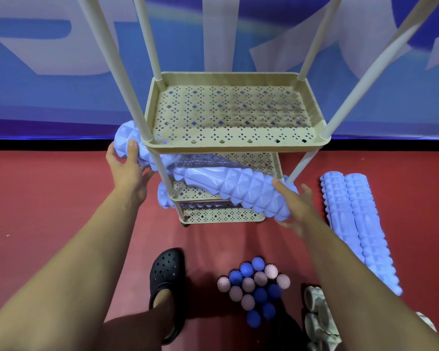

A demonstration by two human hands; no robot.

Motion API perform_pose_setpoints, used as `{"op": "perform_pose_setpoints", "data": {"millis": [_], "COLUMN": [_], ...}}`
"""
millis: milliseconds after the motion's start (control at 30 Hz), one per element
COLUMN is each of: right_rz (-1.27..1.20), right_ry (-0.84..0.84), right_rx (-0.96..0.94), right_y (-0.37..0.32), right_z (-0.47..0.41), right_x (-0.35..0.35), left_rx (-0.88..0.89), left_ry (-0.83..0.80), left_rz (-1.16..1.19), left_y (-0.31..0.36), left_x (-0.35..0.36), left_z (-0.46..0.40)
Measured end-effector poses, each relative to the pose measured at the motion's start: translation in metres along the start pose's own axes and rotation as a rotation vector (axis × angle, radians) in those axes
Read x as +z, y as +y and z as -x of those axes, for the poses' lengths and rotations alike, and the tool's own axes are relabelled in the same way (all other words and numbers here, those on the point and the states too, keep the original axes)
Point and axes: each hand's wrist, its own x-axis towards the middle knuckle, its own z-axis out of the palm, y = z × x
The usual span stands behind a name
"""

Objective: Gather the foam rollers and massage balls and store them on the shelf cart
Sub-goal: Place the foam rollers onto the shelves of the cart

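A beige shelf cart [235, 146] with perforated tiers stands on the red floor. I hold a long lilac foam roller [238, 187] slanted across the second tier, under the top tray. My left hand [126, 164] grips its far left end, outside the cart's post. My right hand [295, 205] grips its near right end. Another lilac roller [164, 198] lies on a lower tier, its left end sticking out. Two more rollers [357, 224] lie side by side on the floor to the right. A cluster of several blue and pink spiky massage balls [255, 287] sits on the floor by my feet.
The cart's pale posts [127, 79] rise toward me around the top tray. A blue and white banner wall [61, 72] runs behind the cart. My foot in a black clog [166, 287] stands left of the balls. Grey camouflage-patterned rolls [317, 317] lie at the lower right.
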Motion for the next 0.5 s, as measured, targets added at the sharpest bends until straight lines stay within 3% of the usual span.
{"op": "perform_pose_setpoints", "data": {"millis": [500], "right_rz": [-0.001], "right_ry": [-0.135], "right_rx": [-0.112], "right_y": [-0.007], "right_z": [-0.007], "right_x": [0.003], "left_rx": [0.032], "left_ry": [0.097], "left_rz": [0.037], "left_y": [0.006], "left_x": [-0.009], "left_z": [-0.001]}}
